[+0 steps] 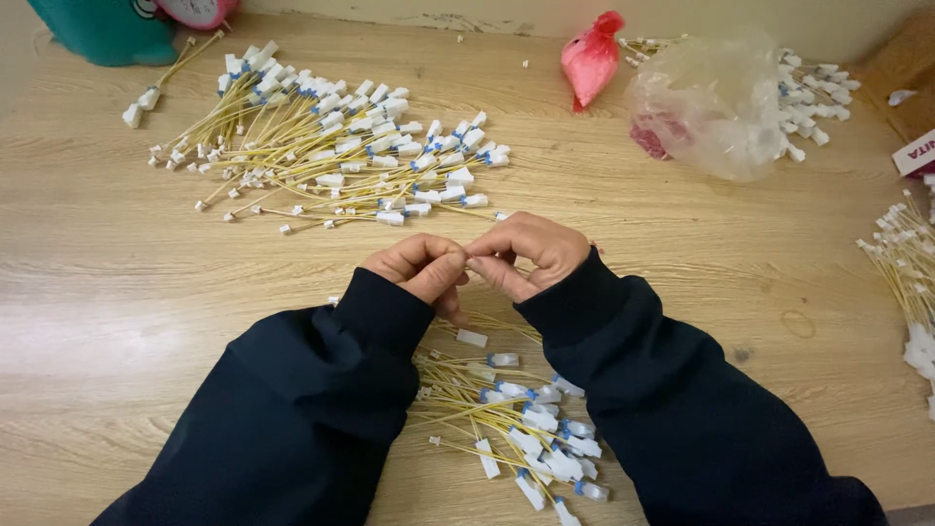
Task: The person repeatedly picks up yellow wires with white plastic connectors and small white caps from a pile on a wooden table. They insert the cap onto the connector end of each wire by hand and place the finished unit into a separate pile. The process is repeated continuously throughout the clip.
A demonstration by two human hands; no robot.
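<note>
— Left hand [421, 267], right hand [526, 253]?
— Fingertips pinched together on a thin yellow wire [466, 257], just beyond the near wire pile [516, 419].
— Anything else?
— Far past that pile, a bigger wire heap [331, 146]; off right, a clear plastic bag [711, 102].

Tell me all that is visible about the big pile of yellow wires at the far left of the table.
The pile of yellow wires lies loose on the wooden table, spread like a fan. Each thin yellow wire ends in a white plastic connector, many with a blue band; these larger ends gather toward the upper right, while smaller white tips point to the lower left. Neither hand touches it. A few wires lie apart at its upper left, near a teal object.
</note>
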